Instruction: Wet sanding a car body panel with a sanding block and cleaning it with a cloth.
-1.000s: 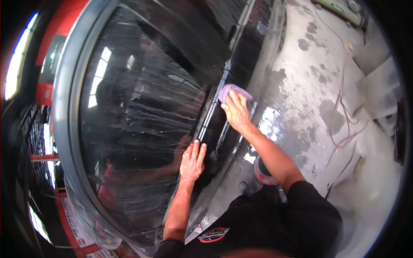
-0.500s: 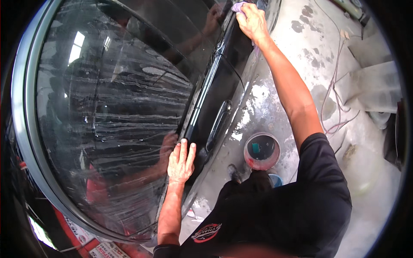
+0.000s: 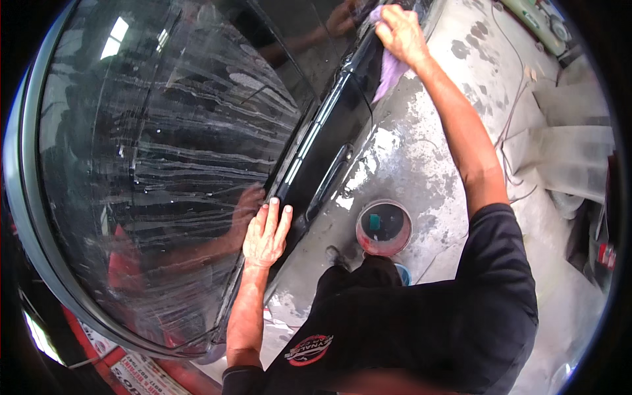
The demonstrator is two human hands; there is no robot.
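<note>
A black car door [image 3: 352, 118] with a dark window [image 3: 191, 148] takes up the left side; dried whitish streaks run across the glass. My left hand [image 3: 264, 236] lies with fingers extended on the door's upper edge, below the window and near the door handle [image 3: 329, 181]. At the far end of the door, my right hand [image 3: 403, 38] is closed on a purple cloth [image 3: 392, 74]. The cloth hangs down beside the door panel, and part of it bunches out past the fingers. Where the cloth meets the panel is partly hidden by the hand.
A reddish bucket [image 3: 388, 247] with dark water and a green piece inside stands by my feet. A blue container [image 3: 403, 274] sits partly behind my leg. To the right, a thin cord [image 3: 505, 135] crosses the blotchy concrete floor [image 3: 454, 85] near translucent plastic sheeting [image 3: 573, 155].
The purple cloth, mostly hidden before, now hangs down in view under my right hand. My left hand stays on the door edge, while the whole view has shifted slightly.
</note>
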